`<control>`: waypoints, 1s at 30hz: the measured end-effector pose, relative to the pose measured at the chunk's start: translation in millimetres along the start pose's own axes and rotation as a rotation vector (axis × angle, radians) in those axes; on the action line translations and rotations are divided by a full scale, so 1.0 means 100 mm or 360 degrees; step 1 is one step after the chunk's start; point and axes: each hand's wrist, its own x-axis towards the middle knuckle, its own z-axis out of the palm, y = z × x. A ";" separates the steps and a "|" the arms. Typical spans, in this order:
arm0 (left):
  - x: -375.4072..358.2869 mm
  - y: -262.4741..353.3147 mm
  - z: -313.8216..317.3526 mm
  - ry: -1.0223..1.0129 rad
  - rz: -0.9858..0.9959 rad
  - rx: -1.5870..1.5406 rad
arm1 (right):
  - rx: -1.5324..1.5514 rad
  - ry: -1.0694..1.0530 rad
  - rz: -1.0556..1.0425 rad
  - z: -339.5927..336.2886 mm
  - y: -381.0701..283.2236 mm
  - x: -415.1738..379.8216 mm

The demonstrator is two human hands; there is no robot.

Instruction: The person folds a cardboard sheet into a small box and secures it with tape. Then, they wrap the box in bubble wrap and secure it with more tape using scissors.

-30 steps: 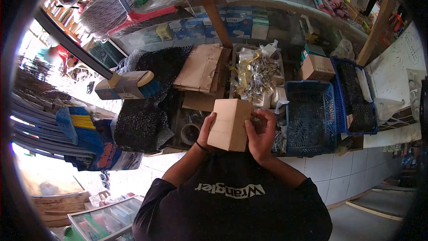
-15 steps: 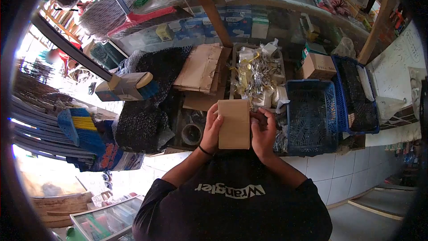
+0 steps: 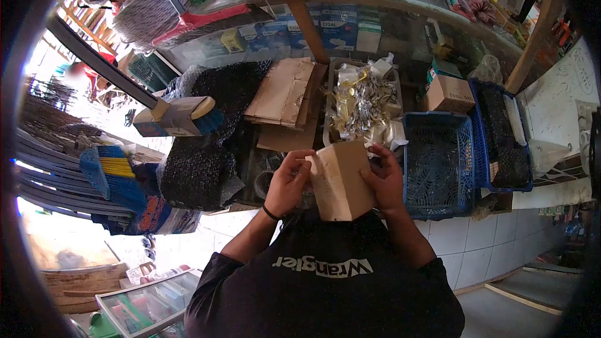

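Note:
A small plain brown cardboard box [image 3: 341, 181] is tilted in front of my chest, with two of its long faces showing. My right hand [image 3: 385, 178] grips it from the right, thumb on the near face and fingers around the far edge. At the upper left corner, my left hand [image 3: 289, 183] pinches the box edge with thumb and fingertips; a dark band circles that wrist. Just beyond the box is a tray [image 3: 328, 109] full of shiny silver and gold metal pieces in clear plastic wrapping.
Flattened cardboard sheets [image 3: 282, 91] and black bubble wrap [image 3: 206, 163] lie to the left, near a blue-bristled brush [image 3: 210, 119]. A roll of tape [image 3: 264, 183] sits behind my left hand. To the right stand a blue plastic basket [image 3: 438, 203], a second blue basket [image 3: 523, 183] and a closed carton [image 3: 449, 94].
The box has turned from facing me flat to a tilted angle, showing a side face. My left hand has shifted left toward its upper corner, and my right hand has moved slightly right.

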 end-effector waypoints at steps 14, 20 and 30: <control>0.43 -0.17 -0.55 -0.0563 0.0177 -0.0166 | 0.0141 -0.0403 0.0220 0.11 0.07 0.23; 0.44 -0.12 -0.48 -0.0819 0.0193 -0.0430 | 0.0121 -0.0551 0.0227 0.19 0.10 0.34; 0.34 -0.21 -0.53 -0.0805 0.0321 -0.0203 | 0.0276 -0.0448 0.0263 0.26 0.22 0.38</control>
